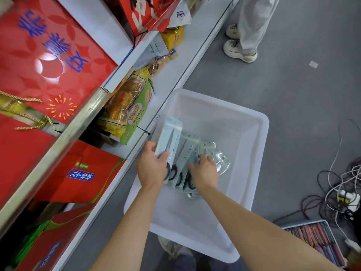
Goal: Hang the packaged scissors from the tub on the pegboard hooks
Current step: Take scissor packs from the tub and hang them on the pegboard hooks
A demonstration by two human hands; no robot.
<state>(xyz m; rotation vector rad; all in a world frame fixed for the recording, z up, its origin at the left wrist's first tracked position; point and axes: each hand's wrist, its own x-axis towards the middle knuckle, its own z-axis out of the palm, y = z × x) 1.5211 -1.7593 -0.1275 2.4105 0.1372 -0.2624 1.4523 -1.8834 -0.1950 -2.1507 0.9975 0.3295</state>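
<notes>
A white plastic tub point(252, 137) stands on the grey floor below me. Inside it lie several packaged scissors point(187, 153) in clear and pale blue sleeves, black handles toward me. My left hand point(151, 166) grips one pack point(170, 133) by its lower part, its top raised toward the tub's far left rim. My right hand point(205, 171) rests on the packs in the tub, fingers curled on the top edge of one. No pegboard or hooks are in view.
White shelves point(175, 61) run along the left with red gift boxes point(48, 61) and snack bags point(130, 106). Another person's legs and shoes point(240, 49) stand at the top right. Tangled cables and a power strip point(343, 194) lie at the right, a tray of items point(316, 239) below.
</notes>
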